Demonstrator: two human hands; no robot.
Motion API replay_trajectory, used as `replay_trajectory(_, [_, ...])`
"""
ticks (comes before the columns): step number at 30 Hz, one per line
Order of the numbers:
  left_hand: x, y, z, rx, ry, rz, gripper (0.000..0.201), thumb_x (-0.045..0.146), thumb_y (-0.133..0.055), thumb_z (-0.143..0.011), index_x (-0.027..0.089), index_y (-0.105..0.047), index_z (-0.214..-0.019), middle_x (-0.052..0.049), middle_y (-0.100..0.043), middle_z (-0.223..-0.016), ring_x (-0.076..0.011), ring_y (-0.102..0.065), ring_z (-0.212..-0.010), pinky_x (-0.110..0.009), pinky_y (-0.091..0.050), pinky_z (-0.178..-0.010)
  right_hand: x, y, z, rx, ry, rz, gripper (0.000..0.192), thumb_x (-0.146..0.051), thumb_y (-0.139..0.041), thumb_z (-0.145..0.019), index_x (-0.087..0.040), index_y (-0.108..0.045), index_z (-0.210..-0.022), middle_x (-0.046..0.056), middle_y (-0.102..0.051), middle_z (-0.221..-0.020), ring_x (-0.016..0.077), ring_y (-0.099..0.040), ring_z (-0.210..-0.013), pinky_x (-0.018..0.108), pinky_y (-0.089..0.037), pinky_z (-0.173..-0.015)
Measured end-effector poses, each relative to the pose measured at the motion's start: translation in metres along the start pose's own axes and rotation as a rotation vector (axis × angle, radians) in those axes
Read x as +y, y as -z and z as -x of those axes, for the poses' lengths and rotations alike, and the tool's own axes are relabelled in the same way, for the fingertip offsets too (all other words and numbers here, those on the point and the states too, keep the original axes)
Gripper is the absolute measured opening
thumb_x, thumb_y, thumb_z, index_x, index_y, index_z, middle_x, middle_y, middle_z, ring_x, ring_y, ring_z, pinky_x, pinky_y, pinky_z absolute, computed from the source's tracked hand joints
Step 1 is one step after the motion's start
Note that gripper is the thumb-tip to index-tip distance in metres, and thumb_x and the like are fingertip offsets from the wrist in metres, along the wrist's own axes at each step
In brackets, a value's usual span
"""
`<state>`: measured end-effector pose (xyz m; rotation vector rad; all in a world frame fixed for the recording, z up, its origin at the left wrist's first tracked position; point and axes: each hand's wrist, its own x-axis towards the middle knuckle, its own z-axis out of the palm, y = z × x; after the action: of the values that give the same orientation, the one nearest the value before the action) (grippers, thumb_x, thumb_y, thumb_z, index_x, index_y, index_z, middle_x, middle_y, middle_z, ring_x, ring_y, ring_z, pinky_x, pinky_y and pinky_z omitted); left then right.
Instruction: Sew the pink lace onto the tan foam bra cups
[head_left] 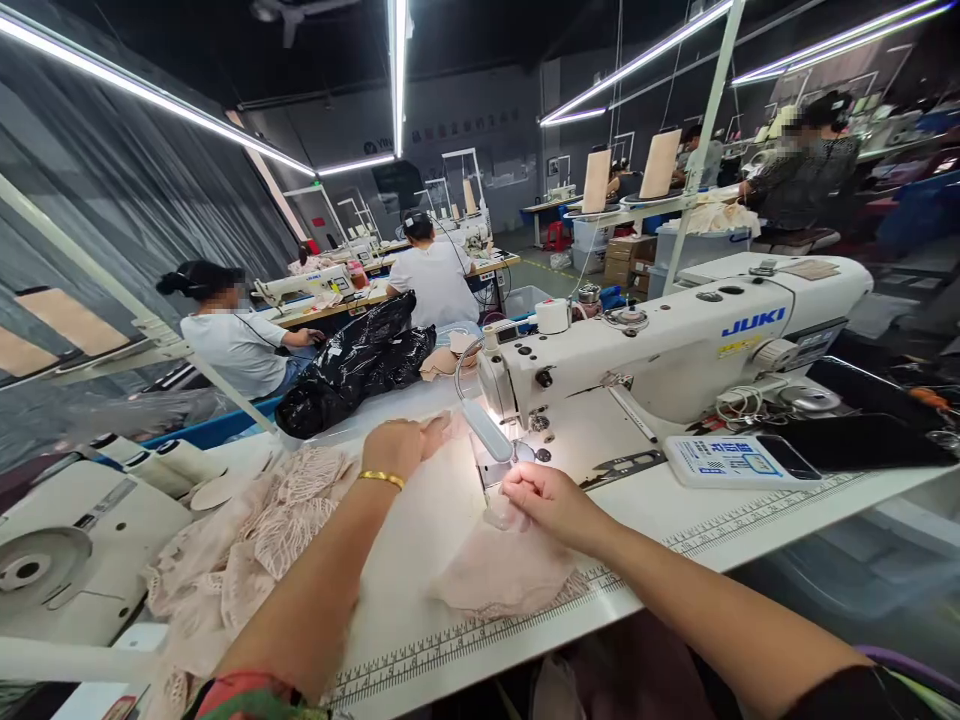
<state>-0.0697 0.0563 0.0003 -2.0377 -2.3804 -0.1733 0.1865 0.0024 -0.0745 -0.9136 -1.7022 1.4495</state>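
My right hand (544,503) is closed in a pinch on a pale pink fabric piece (510,575) just in front of the sewing machine's needle area. That piece spreads toward the table's front edge and has a lacy border. My left hand (394,448), with a gold bracelet at the wrist, is curled over the table left of the machine head, closed on a bit of pale pink fabric (448,428); its fingertips are partly hidden. The white JUKI sewing machine (645,350) has its lamp lit over the stitching spot. Beside my left forearm lies a heap of pink lace fabric (255,545).
A black plastic bag (360,360) lies beyond the table. Thread snips (621,465) and a white-and-blue phone-like item (739,460) rest right of my hand. A ruler tape (420,655) runs along the front edge. Co-workers sit at machines ahead.
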Motion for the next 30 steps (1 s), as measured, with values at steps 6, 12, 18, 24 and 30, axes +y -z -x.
replay_trajectory(6, [-0.008, 0.017, 0.091, 0.051, 0.039, 0.386, 0.034, 0.04, -0.047, -0.091, 0.02, -0.074, -0.084, -0.002, -0.069, -0.069, -0.0199, -0.066, -0.067, -0.027, -0.049, -0.06, -0.004, 0.015, 0.008, -0.07, -0.053, -0.133, 0.041, -0.059, -0.064, -0.092, -0.018, -0.062, -0.093, 0.003, -0.073, -0.084, 0.0172, -0.067, -0.069, 0.027, -0.043, -0.061])
replay_trajectory(12, [0.024, -0.007, 0.163, -0.284, 0.119, 1.065, 0.03, 0.048, -0.068, -0.075, 0.018, -0.07, -0.069, 0.001, -0.059, -0.058, -0.0146, -0.053, -0.052, -0.025, -0.04, -0.053, -0.013, 0.023, 0.016, -0.106, -0.054, -0.197, 0.057, -0.074, -0.057, -0.092, -0.017, -0.061, -0.091, 0.003, -0.068, -0.08, 0.018, -0.069, -0.076, 0.03, -0.048, -0.072])
replay_trajectory(18, [0.036, -0.013, 0.166, -0.177, -0.053, 0.883, 0.031, 0.05, -0.062, -0.084, 0.021, -0.07, -0.081, -0.004, -0.069, -0.076, -0.0228, -0.064, -0.07, -0.032, -0.05, -0.064, -0.037, 0.014, 0.032, -0.081, 0.033, 0.044, 0.021, -0.038, -0.074, -0.088, -0.019, -0.067, -0.089, -0.001, -0.066, -0.075, 0.0161, -0.062, -0.074, 0.027, -0.046, -0.069])
replay_trajectory(24, [0.037, 0.002, 0.142, -0.297, -0.34, 1.112, 0.042, 0.055, -0.069, -0.087, 0.022, -0.064, -0.113, -0.006, -0.068, -0.099, -0.0217, -0.062, -0.091, -0.033, -0.05, -0.079, -0.069, 0.007, 0.045, -0.166, 0.178, 0.239, 0.008, -0.026, -0.068, -0.091, -0.021, -0.074, -0.094, -0.003, -0.062, -0.071, 0.0148, -0.056, -0.068, 0.026, -0.041, -0.065])
replay_trajectory(30, [0.019, -0.005, 0.123, -0.54, -0.243, 1.257, 0.048, 0.065, -0.069, -0.085, 0.017, -0.062, -0.078, 0.004, -0.048, -0.063, -0.0117, -0.041, -0.06, -0.025, -0.033, -0.06, -0.073, 0.011, 0.041, -0.147, 0.138, 0.247, 0.009, -0.026, -0.071, -0.089, -0.021, -0.075, -0.096, -0.003, -0.059, -0.071, 0.0143, -0.055, -0.068, 0.025, -0.041, -0.065])
